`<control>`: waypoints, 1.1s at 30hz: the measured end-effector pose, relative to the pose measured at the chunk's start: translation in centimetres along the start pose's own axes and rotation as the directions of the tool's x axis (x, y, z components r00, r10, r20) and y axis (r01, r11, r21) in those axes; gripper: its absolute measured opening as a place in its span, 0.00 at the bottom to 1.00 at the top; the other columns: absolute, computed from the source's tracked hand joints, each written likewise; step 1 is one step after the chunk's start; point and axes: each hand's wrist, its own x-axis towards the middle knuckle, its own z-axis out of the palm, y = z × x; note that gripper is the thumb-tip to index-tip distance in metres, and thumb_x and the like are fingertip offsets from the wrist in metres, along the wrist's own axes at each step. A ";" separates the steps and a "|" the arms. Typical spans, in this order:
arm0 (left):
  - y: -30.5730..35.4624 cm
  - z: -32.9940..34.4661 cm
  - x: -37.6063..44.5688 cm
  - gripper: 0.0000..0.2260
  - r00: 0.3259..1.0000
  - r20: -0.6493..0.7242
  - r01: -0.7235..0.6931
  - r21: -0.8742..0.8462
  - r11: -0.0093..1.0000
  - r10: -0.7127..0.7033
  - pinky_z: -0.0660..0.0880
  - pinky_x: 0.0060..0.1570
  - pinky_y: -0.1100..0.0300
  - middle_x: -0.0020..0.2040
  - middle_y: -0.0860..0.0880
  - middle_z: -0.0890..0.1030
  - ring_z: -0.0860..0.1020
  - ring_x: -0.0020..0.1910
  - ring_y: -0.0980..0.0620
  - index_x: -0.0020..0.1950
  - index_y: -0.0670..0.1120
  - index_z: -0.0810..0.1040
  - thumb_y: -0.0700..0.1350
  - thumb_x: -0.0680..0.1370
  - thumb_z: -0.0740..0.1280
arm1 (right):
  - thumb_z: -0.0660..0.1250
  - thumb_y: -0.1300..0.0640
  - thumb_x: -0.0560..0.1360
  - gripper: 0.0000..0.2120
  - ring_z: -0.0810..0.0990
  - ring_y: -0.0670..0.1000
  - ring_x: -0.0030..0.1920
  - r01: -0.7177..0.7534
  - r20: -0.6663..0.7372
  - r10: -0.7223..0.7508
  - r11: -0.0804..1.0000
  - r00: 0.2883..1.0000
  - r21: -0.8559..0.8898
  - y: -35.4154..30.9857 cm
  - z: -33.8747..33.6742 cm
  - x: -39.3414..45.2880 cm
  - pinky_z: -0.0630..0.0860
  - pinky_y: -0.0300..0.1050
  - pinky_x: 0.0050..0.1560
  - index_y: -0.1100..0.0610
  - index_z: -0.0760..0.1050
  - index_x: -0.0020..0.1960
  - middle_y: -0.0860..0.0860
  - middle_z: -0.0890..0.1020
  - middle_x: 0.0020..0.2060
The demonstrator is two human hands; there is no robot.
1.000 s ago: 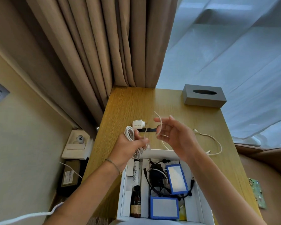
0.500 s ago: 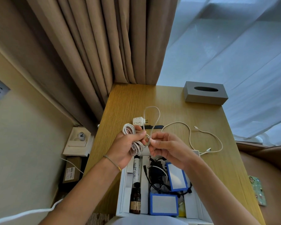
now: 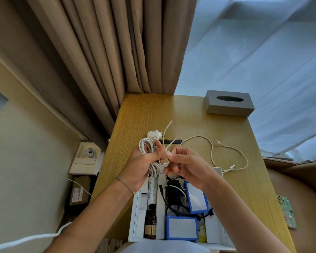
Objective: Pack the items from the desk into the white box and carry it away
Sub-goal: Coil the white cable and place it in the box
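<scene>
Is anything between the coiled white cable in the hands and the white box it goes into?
Nothing visible blocks it. The coiled white cable, held by the left hand and right hand, hangs directly above the open white box.

Bare forearms; thin gold bracelet (image 3: 125,185), left wrist.

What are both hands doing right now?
Left hand: grips the coiled white cable.
Right hand: pinches the cable's loose end.

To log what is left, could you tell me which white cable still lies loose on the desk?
The thin cable right of the hands; the other, a coiled cable, is gripped by the left hand.
</scene>
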 end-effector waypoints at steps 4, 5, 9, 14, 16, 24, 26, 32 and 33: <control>-0.3 0.1 0.0 0.03 0.998 -0.013 -0.066 0.084 0.994 0.067 0.75 0.36 0.62 0.34 0.46 0.75 0.74 0.34 0.52 0.46 0.42 0.76 0.36 0.79 0.68 | 0.73 0.62 0.74 0.09 0.79 0.53 0.31 0.107 -0.169 -0.148 0.967 0.975 -0.232 0.2 0.9 0.0 0.79 0.42 0.39 0.59 0.77 0.37 0.54 0.76 0.27; -0.4 0.2 -0.1 0.04 0.997 -0.029 -0.066 0.091 0.994 0.069 0.75 0.36 0.62 0.34 0.47 0.76 0.74 0.34 0.52 0.46 0.43 0.77 0.35 0.79 0.67 | 0.73 0.63 0.75 0.08 0.78 0.52 0.32 0.137 -0.198 -0.208 0.936 0.958 -0.324 0.3 1.0 0.1 0.78 0.42 0.40 0.60 0.77 0.38 0.54 0.77 0.28; -0.1 0.4 -0.2 0.05 0.997 -0.064 -0.039 -0.007 0.999 0.039 0.76 0.35 0.63 0.35 0.47 0.77 0.75 0.34 0.52 0.46 0.43 0.79 0.35 0.79 0.67 | 0.69 0.62 0.76 0.08 0.81 0.54 0.43 0.256 -0.181 -0.349 0.881 0.919 -0.397 0.5 1.5 0.3 0.78 0.45 0.52 0.69 0.79 0.44 0.60 0.84 0.42; 0.7 -0.2 -0.2 0.03 0.995 -0.100 0.008 -0.051 0.999 -0.013 0.76 0.34 0.62 0.39 0.42 0.77 0.76 0.34 0.52 0.51 0.39 0.79 0.34 0.79 0.66 | 0.62 0.60 0.78 0.11 0.81 0.57 0.49 0.303 0.003 -0.322 0.889 0.947 -0.344 1.1 0.5 -0.1 0.78 0.43 0.56 0.62 0.80 0.56 0.57 0.83 0.47; 1.0 -0.9 -0.1 0.03 0.991 -0.133 0.020 -0.051 0.999 -0.027 0.74 0.32 0.62 0.36 0.44 0.76 0.75 0.33 0.52 0.49 0.41 0.79 0.36 0.79 0.66 | 0.65 0.56 0.80 0.08 0.72 0.57 0.37 0.279 0.018 -0.310 0.829 0.951 -0.484 1.6 -0.3 -0.2 0.72 0.45 0.40 0.57 0.82 0.54 0.58 0.77 0.36; 1.8 -4.3 0.3 0.15 0.871 -0.410 -0.049 0.475 0.878 0.270 0.74 0.29 0.62 0.35 0.49 0.79 0.75 0.33 0.55 0.39 0.51 0.83 0.45 0.83 0.62 | 0.62 0.44 0.80 0.22 0.74 0.51 0.35 0.021 -0.380 -0.332 0.776 0.863 -0.630 -0.2 -6.1 -2.1 0.72 0.46 0.43 0.58 0.81 0.38 0.51 0.79 0.30; 1.9 -4.2 0.2 0.17 0.901 -0.376 -0.042 0.421 0.906 0.216 0.74 0.33 0.60 0.36 0.49 0.77 0.74 0.35 0.53 0.36 0.52 0.82 0.46 0.83 0.63 | 0.58 0.36 0.79 0.29 0.77 0.48 0.32 -0.101 -0.391 -0.373 0.603 0.841 -0.792 -0.1 -5.4 -1.8 0.74 0.44 0.41 0.58 0.80 0.35 0.53 0.81 0.28; 1.9 -1.8 -0.2 0.12 0.969 -0.225 -0.078 0.100 0.992 0.099 0.74 0.33 0.62 0.36 0.46 0.76 0.74 0.35 0.50 0.42 0.42 0.80 0.41 0.83 0.62 | 0.57 0.32 0.77 0.31 0.73 0.44 0.65 0.014 -0.116 -0.544 0.230 0.831 -0.973 0.3 -0.1 -0.3 0.70 0.46 0.65 0.44 0.67 0.75 0.42 0.78 0.64; 1.8 -1.5 -0.2 0.11 0.974 -0.209 -0.076 0.067 0.995 0.088 0.74 0.32 0.61 0.37 0.45 0.76 0.74 0.34 0.50 0.43 0.42 0.80 0.41 0.83 0.62 | 0.59 0.33 0.77 0.32 0.74 0.43 0.65 0.122 -0.042 -0.433 0.343 0.900 -0.931 0.8 1.0 0.1 0.71 0.46 0.66 0.43 0.61 0.78 0.39 0.78 0.63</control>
